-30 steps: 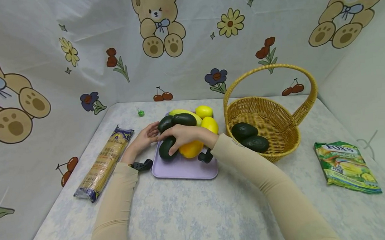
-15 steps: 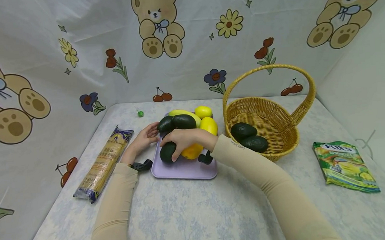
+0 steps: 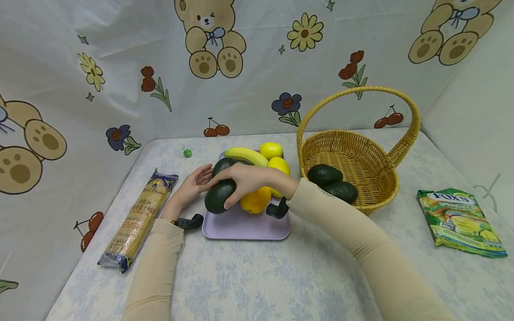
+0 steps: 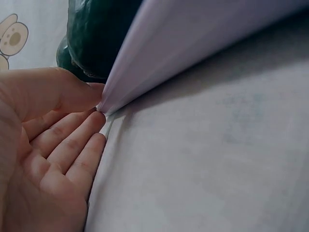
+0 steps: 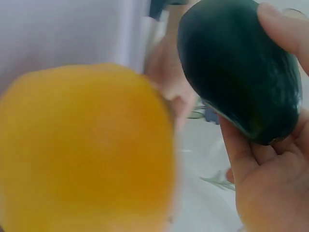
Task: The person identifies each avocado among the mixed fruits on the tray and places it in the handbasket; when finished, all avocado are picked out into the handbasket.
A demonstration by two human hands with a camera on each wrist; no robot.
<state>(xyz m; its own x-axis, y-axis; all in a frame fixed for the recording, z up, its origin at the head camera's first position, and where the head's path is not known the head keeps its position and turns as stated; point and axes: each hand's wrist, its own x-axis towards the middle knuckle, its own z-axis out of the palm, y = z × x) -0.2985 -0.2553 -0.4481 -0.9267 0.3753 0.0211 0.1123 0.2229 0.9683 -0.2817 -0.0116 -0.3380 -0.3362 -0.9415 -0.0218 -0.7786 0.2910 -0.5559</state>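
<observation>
My right hand [image 3: 245, 180] grips a dark green avocado [image 3: 217, 198] with thumb and fingers curled round it, over the left side of the lilac tray [image 3: 247, 232]. The same avocado [image 5: 239, 72] looks glossy in the right wrist view. At the tray's left edge, my left hand [image 3: 193, 184] pinches the rim between thumb and fingertips, as the left wrist view shows. Behind the right hand another avocado [image 3: 223, 166] lies on the tray; a further one is mostly hidden. An orange-yellow fruit [image 3: 255, 201], a banana [image 3: 246, 155] and lemons [image 3: 271, 150] also lie there.
Right of the tray stands a wicker basket [image 3: 391, 185] with a tall handle, holding two avocados [image 3: 325, 174]. A green FOX'S candy bag [image 3: 462, 222] lies farther right. On the left is a packet of spaghetti [image 3: 141, 218]. A small green object [image 3: 187, 153] sits behind.
The right hand has lifted the front avocado off the tray and shifted it slightly left. My left hand has stayed at the tray's left edge.
</observation>
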